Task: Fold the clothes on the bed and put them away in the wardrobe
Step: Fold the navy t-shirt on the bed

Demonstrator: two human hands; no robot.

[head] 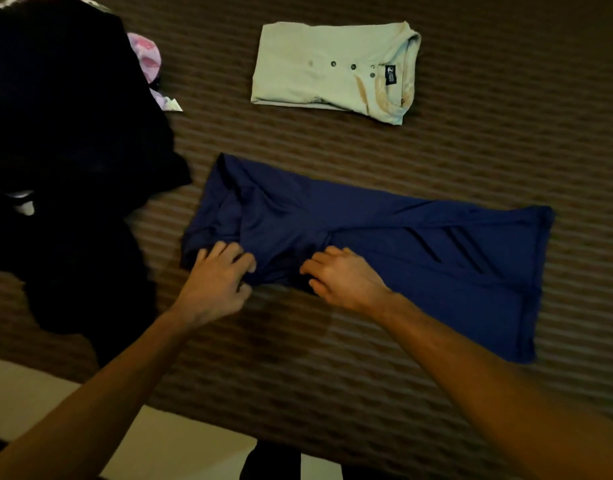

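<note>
A navy blue garment [419,244] lies partly folded lengthwise on the brown striped bed [505,116], stretched from centre left to the right. My left hand [218,278] grips its bunched near-left corner with curled fingers. My right hand [343,275] pinches the near edge of the same garment a little to the right. A pale green buttoned shirt [318,71] lies folded into a neat rectangle farther back.
A heap of dark clothes [69,140] covers the bed's left side, with a pink patterned piece [147,60] poking out behind it. The bed's near edge runs diagonally at lower left, with light floor [28,393] below it.
</note>
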